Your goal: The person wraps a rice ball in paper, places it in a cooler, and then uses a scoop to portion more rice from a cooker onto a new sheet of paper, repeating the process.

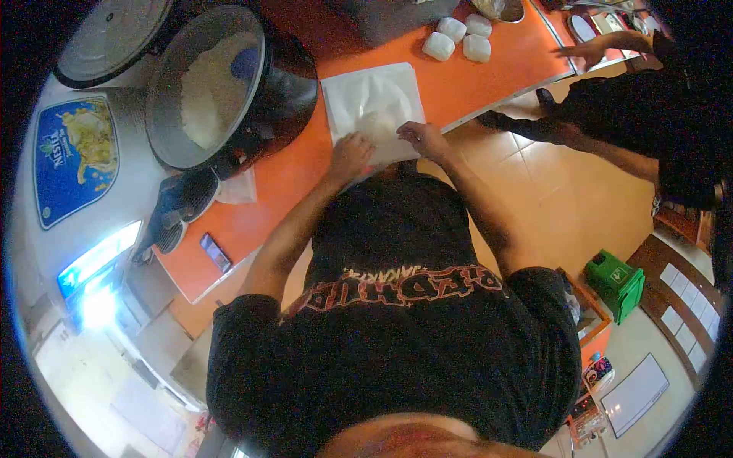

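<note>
A stack of white paper sheets [366, 95] lies on the orange counter [282, 179], with a small mound of white rice [376, 122] on top near its front edge. My left hand [350, 156] rests on the front left corner of the paper, fingers curled on the sheet. My right hand [422, 139] presses on the front right edge, right beside the rice. Whether either hand pinches the paper is hard to tell.
A large rice cooker pot [210, 84] full of white rice stands open at the left, its lid [111, 34] behind it. Several wrapped white packets [458, 38] lie at the back. A phone [215, 252] lies near the counter's front edge. Another person [657, 114] works at the right.
</note>
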A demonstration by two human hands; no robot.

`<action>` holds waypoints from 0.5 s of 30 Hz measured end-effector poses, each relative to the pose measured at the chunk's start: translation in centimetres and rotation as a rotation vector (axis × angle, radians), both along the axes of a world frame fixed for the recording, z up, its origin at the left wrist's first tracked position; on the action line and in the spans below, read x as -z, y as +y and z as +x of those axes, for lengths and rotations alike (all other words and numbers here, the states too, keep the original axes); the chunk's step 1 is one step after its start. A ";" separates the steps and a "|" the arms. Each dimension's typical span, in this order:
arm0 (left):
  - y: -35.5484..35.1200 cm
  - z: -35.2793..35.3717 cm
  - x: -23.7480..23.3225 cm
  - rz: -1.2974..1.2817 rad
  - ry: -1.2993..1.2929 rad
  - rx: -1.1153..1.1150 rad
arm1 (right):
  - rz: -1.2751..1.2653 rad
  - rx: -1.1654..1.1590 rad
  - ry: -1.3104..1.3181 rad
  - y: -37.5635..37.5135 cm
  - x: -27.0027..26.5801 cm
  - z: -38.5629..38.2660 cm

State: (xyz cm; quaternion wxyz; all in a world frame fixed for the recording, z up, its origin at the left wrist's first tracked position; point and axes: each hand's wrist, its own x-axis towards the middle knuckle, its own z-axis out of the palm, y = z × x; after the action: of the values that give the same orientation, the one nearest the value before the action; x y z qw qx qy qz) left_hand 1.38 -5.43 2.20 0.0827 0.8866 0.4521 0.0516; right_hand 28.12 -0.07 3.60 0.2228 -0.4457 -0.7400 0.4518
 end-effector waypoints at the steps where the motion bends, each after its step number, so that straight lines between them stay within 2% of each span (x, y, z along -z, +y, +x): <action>1: 0.0 -0.2 0.1 0.065 -0.128 -0.071 | -0.033 -0.018 -0.037 0.2 0.3 0.3; 3: 0.0 -0.7 0.4 0.197 -0.380 -0.210 | -0.099 -0.053 -0.108 0.6 0.8 1.4; 6: 0.3 -1.0 1.6 0.116 -0.325 -0.253 | -0.101 0.027 0.003 0.5 2.2 1.6; 9: 1.2 -0.1 0.3 -0.162 -0.541 -0.458 | -0.334 0.271 0.159 0.7 4.7 1.0; 12: 2.1 0.3 0.5 -0.298 -0.546 -0.602 | -0.248 0.361 0.023 1.1 5.8 1.1; 15: 2.3 0.2 2.0 -0.290 -0.581 -0.695 | -0.266 0.356 -0.173 2.5 3.1 1.0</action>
State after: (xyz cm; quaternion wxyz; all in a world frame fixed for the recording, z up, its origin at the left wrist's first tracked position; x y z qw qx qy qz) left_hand 1.60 -3.12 0.16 0.3064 0.6110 0.6827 0.2582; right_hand 29.15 2.43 0.55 0.1743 -0.6314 -0.6002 0.4590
